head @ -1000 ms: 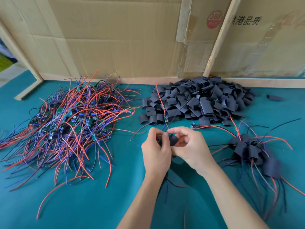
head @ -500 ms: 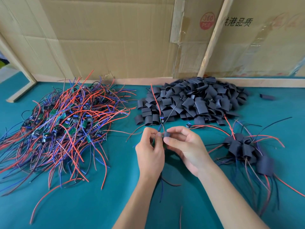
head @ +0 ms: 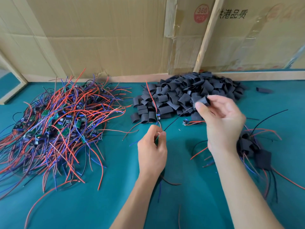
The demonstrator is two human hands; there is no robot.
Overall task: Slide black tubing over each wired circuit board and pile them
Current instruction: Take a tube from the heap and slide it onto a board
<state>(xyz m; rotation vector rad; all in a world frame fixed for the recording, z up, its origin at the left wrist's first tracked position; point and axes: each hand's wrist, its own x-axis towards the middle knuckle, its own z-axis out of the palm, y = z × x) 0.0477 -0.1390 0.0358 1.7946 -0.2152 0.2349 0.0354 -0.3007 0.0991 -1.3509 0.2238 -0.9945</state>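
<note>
My left hand (head: pixel 152 146) pinches a small green circuit board (head: pixel 157 138) between thumb and fingers; its red, blue and black wires stick out above and below the hand. My right hand (head: pixel 219 119) is raised to the right and pinches one black tube piece (head: pixel 203 101) at its fingertips, above the edge of the heap of black tubing (head: pixel 186 96). A big tangle of bare wired boards (head: pixel 61 123) lies at the left. A small pile of sleeved boards (head: pixel 252 146) lies at the right, partly hidden by my right forearm.
The work surface is a teal mat (head: pixel 82 204). Cardboard sheets (head: pixel 107 35) and a wooden slat (head: pixel 206 35) stand along the back. One loose wired board (head: pixel 186 122) lies in front of the tubing heap. A stray tube piece (head: pixel 264 90) lies far right.
My hands were together at the centre with board and tube; now they are apart. The right hand has lifted up and right with the tube piece, while the left keeps the board.
</note>
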